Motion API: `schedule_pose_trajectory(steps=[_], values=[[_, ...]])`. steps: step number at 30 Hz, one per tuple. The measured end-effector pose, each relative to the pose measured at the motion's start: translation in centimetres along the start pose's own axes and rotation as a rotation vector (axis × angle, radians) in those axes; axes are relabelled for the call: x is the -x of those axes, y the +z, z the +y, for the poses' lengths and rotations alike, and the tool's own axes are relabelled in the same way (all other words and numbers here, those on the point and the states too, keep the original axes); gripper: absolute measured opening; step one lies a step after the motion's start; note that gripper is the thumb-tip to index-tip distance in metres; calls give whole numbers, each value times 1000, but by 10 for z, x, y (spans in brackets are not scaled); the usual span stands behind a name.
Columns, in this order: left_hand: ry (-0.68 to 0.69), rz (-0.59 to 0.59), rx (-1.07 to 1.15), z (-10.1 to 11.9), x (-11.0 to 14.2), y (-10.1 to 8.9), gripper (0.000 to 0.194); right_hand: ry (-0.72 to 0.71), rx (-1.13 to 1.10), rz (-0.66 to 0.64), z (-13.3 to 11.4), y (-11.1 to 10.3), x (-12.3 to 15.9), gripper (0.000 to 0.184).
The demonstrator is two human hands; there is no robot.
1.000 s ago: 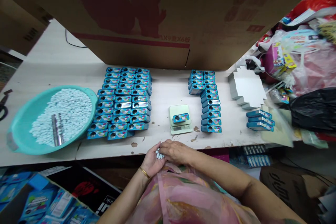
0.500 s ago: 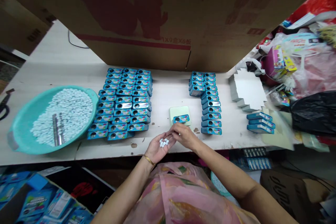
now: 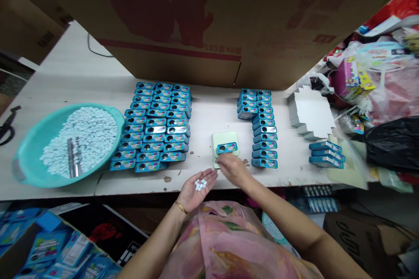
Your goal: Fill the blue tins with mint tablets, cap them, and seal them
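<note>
My left hand (image 3: 193, 192) is palm up with its fingers stretched out, holding several small pale candies (image 3: 200, 184) in the palm. My right hand (image 3: 233, 169) has its fingers pinched together over the near part of a pale green scale (image 3: 232, 136); whatever they hold is too small to make out. On the scale lies a blue tin (image 3: 227, 147) with a dark round opening at its left end. The scale's display is hidden by my right hand.
A turquoise basin (image 3: 29, 157) of pale candies stands at left with a metal scoop (image 3: 73, 159) in it. Blue tins fill rows left (image 3: 153, 122) and right (image 3: 264, 137) of the scale. A large cardboard box (image 3: 183, 61) stands behind; white card pieces (image 3: 310, 111) are at right.
My right hand has come away from my left palm and moved up and right to the scale. My left hand has opened out, and fewer candies show in it than in the first frame.
</note>
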State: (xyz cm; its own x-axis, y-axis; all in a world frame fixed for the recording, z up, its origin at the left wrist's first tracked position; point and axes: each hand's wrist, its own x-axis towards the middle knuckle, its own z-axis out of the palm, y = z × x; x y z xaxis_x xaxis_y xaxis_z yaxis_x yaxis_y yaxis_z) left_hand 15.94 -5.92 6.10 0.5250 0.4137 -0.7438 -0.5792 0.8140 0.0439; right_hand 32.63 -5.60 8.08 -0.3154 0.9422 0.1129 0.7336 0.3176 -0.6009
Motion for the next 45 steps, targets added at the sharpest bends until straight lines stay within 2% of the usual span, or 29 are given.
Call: schedule_pose_trajectory(steps=[3,6,10,21,26,30,32,36,39,42,45], values=[[-38,-29,18,-4,4,-6,29,-127,90,-185,-32,22,14,22],[-79,-46,10,-7,7,-11,36,-127,181,-283,-49,37,24,25],[-98,-15,-4,-10,11,-14,40,-176,182,-367,-49,39,30,15],[-91,-20,-38,-8,10,-13,41,-164,206,-402,-46,32,23,19],[-106,-49,-29,-8,8,-8,34,-163,185,-348,-42,31,24,21],[-22,-29,44,-5,1,2,18,-82,-18,-248,-27,22,14,18],[12,-28,65,-1,-3,9,16,-34,-89,-172,-16,12,6,19],[54,-45,18,10,-8,18,20,117,7,-4,7,-7,-13,19],[88,-16,-5,14,-7,20,20,207,137,-6,23,-12,-24,20],[96,7,-1,13,-5,17,20,212,141,7,30,-11,-26,21],[77,10,13,8,-3,10,20,156,72,81,19,-5,-17,24]])
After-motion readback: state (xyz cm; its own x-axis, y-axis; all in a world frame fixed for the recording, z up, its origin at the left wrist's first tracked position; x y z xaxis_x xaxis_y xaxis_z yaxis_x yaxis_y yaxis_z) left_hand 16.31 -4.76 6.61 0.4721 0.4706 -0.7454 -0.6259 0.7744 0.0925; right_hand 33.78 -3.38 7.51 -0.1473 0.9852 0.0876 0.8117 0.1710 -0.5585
